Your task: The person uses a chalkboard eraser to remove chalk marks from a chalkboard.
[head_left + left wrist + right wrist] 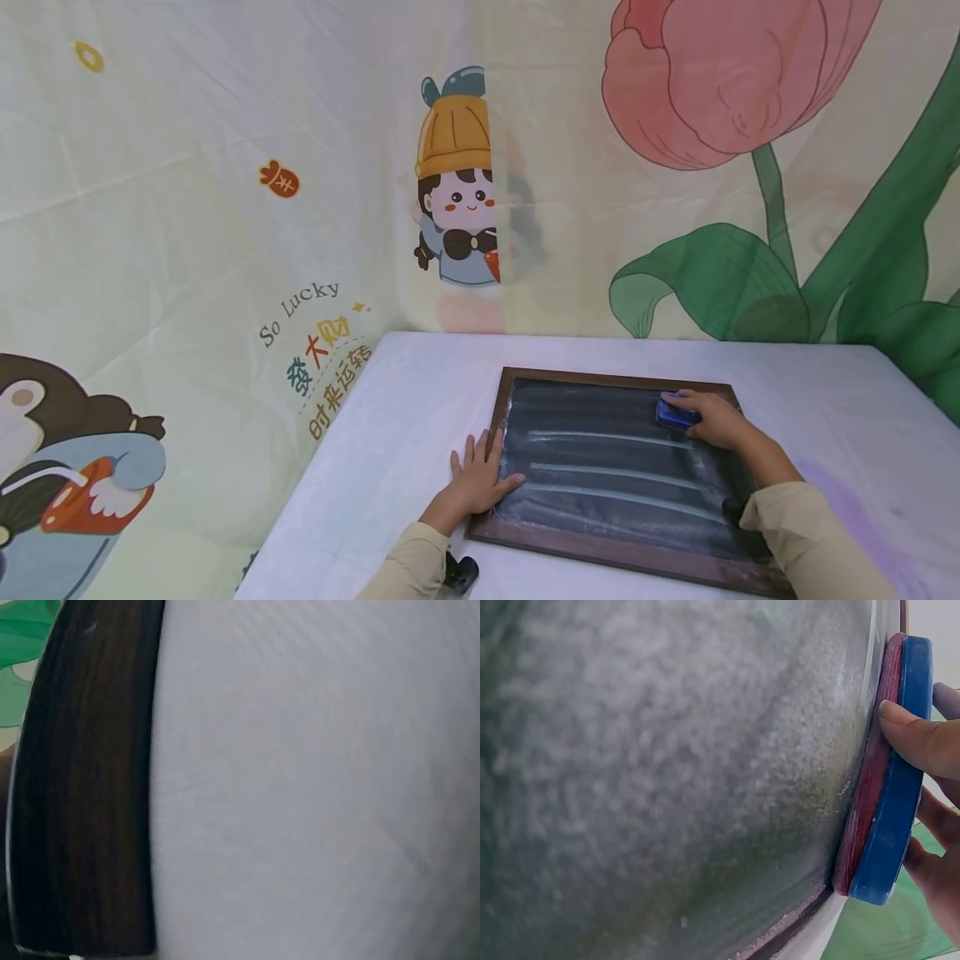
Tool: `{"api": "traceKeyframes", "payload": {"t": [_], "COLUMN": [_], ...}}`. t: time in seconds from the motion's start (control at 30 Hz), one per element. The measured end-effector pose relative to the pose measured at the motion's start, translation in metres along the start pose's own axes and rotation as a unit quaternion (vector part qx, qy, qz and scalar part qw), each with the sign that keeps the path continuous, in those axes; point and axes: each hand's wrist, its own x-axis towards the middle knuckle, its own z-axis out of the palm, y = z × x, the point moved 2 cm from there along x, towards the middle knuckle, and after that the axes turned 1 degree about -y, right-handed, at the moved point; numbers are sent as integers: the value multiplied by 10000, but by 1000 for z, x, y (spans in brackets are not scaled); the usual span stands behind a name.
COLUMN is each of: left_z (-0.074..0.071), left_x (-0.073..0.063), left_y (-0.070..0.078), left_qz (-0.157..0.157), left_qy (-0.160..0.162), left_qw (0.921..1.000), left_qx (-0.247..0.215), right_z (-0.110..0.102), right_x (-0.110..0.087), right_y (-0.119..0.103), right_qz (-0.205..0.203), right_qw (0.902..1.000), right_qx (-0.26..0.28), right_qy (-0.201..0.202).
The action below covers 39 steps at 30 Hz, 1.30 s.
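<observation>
A blackboard [592, 407] in a brown wooden frame lies flat, with several pale chalk lines across its middle and lower part and smeared chalk dust around them. My right hand [718, 420] grips a blue board eraser [677, 413] near the upper right corner. In the right wrist view, the eraser's reddish felt [866, 810] faces the dusty board, with the thumb along its side. My left hand [477, 478] rests on the left frame edge, fingers spread and thumb over the board. In the left wrist view, only the dark wooden frame [97, 787] and white cloth show clearly.
The board lies on a table covered with white cloth [405, 417], which has a purple stain [847, 508] at the right. Printed curtains [555, 167] hang behind and at the left. A small black object [461, 573] shows by the left sleeve.
</observation>
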Motion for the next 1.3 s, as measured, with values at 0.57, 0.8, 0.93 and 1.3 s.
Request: {"api": "traceKeyframes", "payload": {"t": [0.57,0.8,0.93,1.3], "left_z": [-14,-10,-8,-5], "left_x": [5,5,4,-3], "left_y": [-9,-8,-6,2], "left_qz": [11,19,-1,29], "left_qy": [62,38,22,47], "left_qw": [10000,10000,10000,10000], "left_qx": [22,-43,-52,-70], "right_z": [-1,3,7,14], "right_x": [-6,-28,-38,-47], "right_y": [-16,-23,-25,-21], "right_qz": [-189,-363,-360,-526], "right_qw": [9998,9992,9993,9970], "right_qx": [-80,-145,-104,165], "right_qy": [67,10,95,548]}}
